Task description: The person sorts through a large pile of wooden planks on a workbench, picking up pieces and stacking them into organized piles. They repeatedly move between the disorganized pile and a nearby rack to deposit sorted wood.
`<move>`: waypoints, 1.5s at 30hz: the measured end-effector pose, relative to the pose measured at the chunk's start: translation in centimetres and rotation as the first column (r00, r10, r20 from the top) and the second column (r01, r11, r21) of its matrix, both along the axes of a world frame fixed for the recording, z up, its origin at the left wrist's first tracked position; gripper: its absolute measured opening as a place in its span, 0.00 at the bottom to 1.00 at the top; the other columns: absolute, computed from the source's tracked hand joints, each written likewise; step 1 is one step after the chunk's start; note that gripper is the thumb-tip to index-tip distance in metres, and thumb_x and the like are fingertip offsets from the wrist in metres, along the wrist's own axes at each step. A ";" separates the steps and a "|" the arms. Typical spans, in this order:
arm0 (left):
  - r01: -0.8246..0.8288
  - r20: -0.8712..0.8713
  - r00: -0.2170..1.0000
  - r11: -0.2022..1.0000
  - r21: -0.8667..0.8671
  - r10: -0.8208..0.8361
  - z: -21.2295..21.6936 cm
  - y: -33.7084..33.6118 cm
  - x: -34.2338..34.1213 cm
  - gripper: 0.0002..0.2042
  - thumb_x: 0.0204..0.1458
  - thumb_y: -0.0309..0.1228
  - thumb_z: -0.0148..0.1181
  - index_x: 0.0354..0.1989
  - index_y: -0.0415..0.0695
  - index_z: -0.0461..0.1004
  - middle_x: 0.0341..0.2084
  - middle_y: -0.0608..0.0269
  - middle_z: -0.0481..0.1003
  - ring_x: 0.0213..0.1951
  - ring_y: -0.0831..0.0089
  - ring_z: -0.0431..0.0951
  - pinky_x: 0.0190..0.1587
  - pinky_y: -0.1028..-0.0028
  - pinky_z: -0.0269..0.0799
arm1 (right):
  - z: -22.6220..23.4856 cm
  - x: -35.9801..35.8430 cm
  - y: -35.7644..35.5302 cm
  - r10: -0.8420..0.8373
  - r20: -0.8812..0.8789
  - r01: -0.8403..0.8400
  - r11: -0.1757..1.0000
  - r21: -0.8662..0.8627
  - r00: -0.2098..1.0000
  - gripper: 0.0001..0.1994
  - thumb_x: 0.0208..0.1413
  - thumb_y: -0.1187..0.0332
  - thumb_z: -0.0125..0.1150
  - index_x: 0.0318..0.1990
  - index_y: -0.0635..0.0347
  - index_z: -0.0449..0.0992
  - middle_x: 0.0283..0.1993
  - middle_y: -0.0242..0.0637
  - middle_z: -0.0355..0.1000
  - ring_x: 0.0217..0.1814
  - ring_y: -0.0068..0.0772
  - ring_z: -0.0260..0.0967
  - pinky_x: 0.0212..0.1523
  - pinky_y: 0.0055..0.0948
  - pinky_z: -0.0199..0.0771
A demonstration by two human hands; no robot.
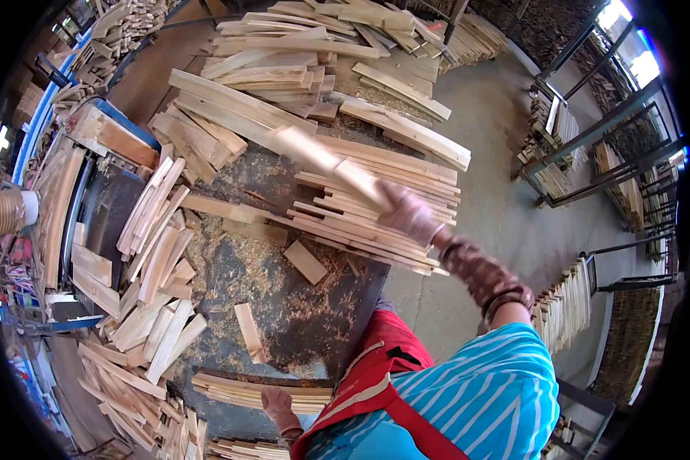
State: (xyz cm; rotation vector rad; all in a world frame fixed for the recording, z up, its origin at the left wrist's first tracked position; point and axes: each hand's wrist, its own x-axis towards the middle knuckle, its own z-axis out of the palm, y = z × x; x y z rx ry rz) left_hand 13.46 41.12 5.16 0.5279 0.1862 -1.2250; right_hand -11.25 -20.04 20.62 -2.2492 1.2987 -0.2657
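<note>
My right hand (pixel 410 217), in a pale work glove, reaches out over the table and is closed on the near end of a short wooden board (pixel 314 153). Board and hand are smeared by motion. Below them lies a flat row of narrow wooden slats (pixel 360 222), side by side. My left hand (pixel 280 408), also gloved, is low in the view, beside a row of long slats (pixel 238 392) at the table's near edge. Its fingers are mostly hidden, so its grip is unclear. Two loose short wood pieces, one (pixel 307 262) and another (pixel 251 333), lie on the table.
Sawdust covers the dark table top (pixel 291 310). Stacked boards (pixel 272 65) fill its far side, and a heap of offcuts (pixel 157 322) spreads along the left. A ribbed hose (pixel 8 215) is at far left. Metal racks (pixel 583 146) with wood stand at right.
</note>
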 end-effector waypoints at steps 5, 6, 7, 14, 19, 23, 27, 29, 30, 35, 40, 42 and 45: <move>-0.157 0.432 0.874 0.711 0.685 -0.223 5.5 -11.0 -3.4 0.07 0.66 0.39 0.49 0.35 0.55 0.67 0.27 0.72 0.66 0.28 0.76 0.69 0.29 0.77 0.65 | -1.6 -6.1 -16.7 0.026 -0.303 -0.120 0.947 -0.297 0.953 0.35 0.45 0.64 0.68 0.64 0.55 0.64 0.52 0.50 0.70 0.50 0.56 0.72 0.49 0.50 0.75; -0.229 0.464 0.813 0.539 0.810 -0.352 8.7 -15.5 -4.3 0.07 0.67 0.39 0.49 0.37 0.54 0.68 0.27 0.75 0.66 0.26 0.81 0.67 0.27 0.79 0.62 | -4.5 -8.9 -19.4 0.036 -0.305 -0.163 0.900 -0.404 0.952 0.37 0.46 0.64 0.68 0.67 0.55 0.62 0.53 0.50 0.70 0.53 0.55 0.70 0.51 0.48 0.74; -0.240 0.436 0.876 0.599 0.764 -0.206 8.9 -17.3 -3.9 0.08 0.66 0.40 0.52 0.36 0.52 0.68 0.26 0.76 0.66 0.28 0.83 0.67 0.27 0.79 0.61 | -3.2 -8.2 -20.5 0.061 -0.343 -0.191 0.914 -0.357 0.937 0.40 0.46 0.62 0.69 0.69 0.53 0.59 0.55 0.49 0.69 0.55 0.54 0.70 0.53 0.47 0.73; -0.330 0.437 0.749 0.291 0.898 -0.497 2.8 -17.1 -0.5 0.30 0.58 0.40 0.63 0.67 0.40 0.66 0.57 0.60 0.75 0.56 0.72 0.73 0.58 0.71 0.69 | -8.9 -6.7 -25.0 -0.094 -0.612 -0.033 0.981 -0.194 0.785 0.47 0.54 0.43 0.62 0.76 0.50 0.46 0.75 0.55 0.53 0.74 0.61 0.54 0.69 0.52 0.58; -0.517 0.237 0.456 -0.039 0.855 -0.858 4.7 -20.1 1.8 0.38 0.52 0.43 0.67 0.69 0.41 0.61 0.63 0.48 0.68 0.62 0.49 0.70 0.61 0.59 0.69 | -7.9 -1.3 -21.0 -0.081 -0.371 -0.108 0.880 -0.463 0.925 0.34 0.59 0.57 0.63 0.70 0.58 0.61 0.71 0.51 0.61 0.69 0.52 0.64 0.65 0.42 0.69; -0.540 0.186 0.465 -0.111 0.834 -0.865 5.3 -21.3 4.6 0.42 0.45 0.44 0.69 0.69 0.43 0.57 0.63 0.48 0.64 0.60 0.46 0.69 0.61 0.55 0.68 | -10.5 7.1 -7.5 0.292 0.422 -0.313 0.950 -0.021 0.858 0.26 0.58 0.74 0.65 0.65 0.59 0.69 0.67 0.49 0.67 0.65 0.45 0.69 0.61 0.36 0.74; -0.555 0.093 0.472 -0.213 0.804 -0.877 0.7 -19.7 6.6 0.46 0.42 0.49 0.70 0.69 0.44 0.55 0.64 0.46 0.61 0.63 0.46 0.66 0.62 0.54 0.67 | -11.6 16.0 9.6 0.563 0.244 -0.586 0.810 0.030 0.790 0.44 0.49 0.58 0.71 0.72 0.59 0.56 0.73 0.57 0.55 0.71 0.60 0.57 0.67 0.49 0.63; -0.558 0.034 0.452 -0.253 0.790 -0.891 -0.3 -20.4 6.5 0.46 0.43 0.50 0.69 0.70 0.44 0.55 0.64 0.47 0.61 0.65 0.47 0.64 0.64 0.55 0.64 | -13.5 17.9 13.2 0.487 -0.154 -0.472 0.873 0.121 0.860 0.47 0.45 0.55 0.71 0.72 0.57 0.54 0.76 0.53 0.49 0.74 0.62 0.51 0.68 0.52 0.61; -0.568 -0.040 0.442 -0.314 0.760 -0.896 0.3 -21.4 6.5 0.45 0.41 0.48 0.71 0.68 0.46 0.59 0.62 0.47 0.63 0.62 0.48 0.68 0.61 0.55 0.67 | -14.1 18.7 13.9 0.421 -0.274 -0.392 0.907 0.156 0.865 0.47 0.45 0.54 0.70 0.72 0.57 0.54 0.76 0.53 0.48 0.74 0.62 0.50 0.68 0.52 0.61; -0.499 0.264 0.616 -0.108 0.860 -0.742 0.5 -20.1 7.5 0.32 0.40 0.41 0.74 0.56 0.51 0.72 0.44 0.53 0.75 0.43 0.53 0.78 0.47 0.55 0.76 | -17.0 19.1 13.7 0.389 -0.082 -0.388 0.921 0.033 0.918 0.42 0.46 0.65 0.65 0.71 0.54 0.56 0.70 0.51 0.60 0.67 0.59 0.60 0.65 0.51 0.64; -0.396 0.339 0.918 0.471 0.788 0.205 2.1 -18.8 7.0 0.24 0.49 0.38 0.69 0.51 0.38 0.71 0.28 0.61 0.75 0.32 0.65 0.79 0.37 0.65 0.79 | -14.0 21.9 16.7 0.098 0.404 -0.361 0.669 0.650 0.909 0.28 0.56 0.76 0.54 0.67 0.59 0.67 0.60 0.43 0.73 0.57 0.38 0.73 0.59 0.34 0.72; -0.541 0.403 0.838 0.471 0.697 0.367 3.4 -16.4 5.6 0.21 0.51 0.37 0.66 0.48 0.37 0.71 0.27 0.61 0.72 0.30 0.67 0.78 0.38 0.63 0.80 | -9.2 23.6 19.8 0.132 0.294 -0.322 0.437 0.840 0.947 0.27 0.58 0.76 0.53 0.68 0.57 0.68 0.57 0.41 0.76 0.53 0.36 0.75 0.56 0.35 0.74; -0.647 0.504 0.745 0.291 0.705 0.436 7.9 -13.0 3.8 0.17 0.53 0.34 0.65 0.45 0.37 0.70 0.27 0.61 0.72 0.30 0.70 0.78 0.35 0.66 0.81 | -14.9 23.3 26.9 0.555 0.542 -0.732 0.658 0.180 0.632 0.28 0.57 0.74 0.51 0.67 0.46 0.69 0.50 0.45 0.79 0.47 0.50 0.80 0.45 0.45 0.78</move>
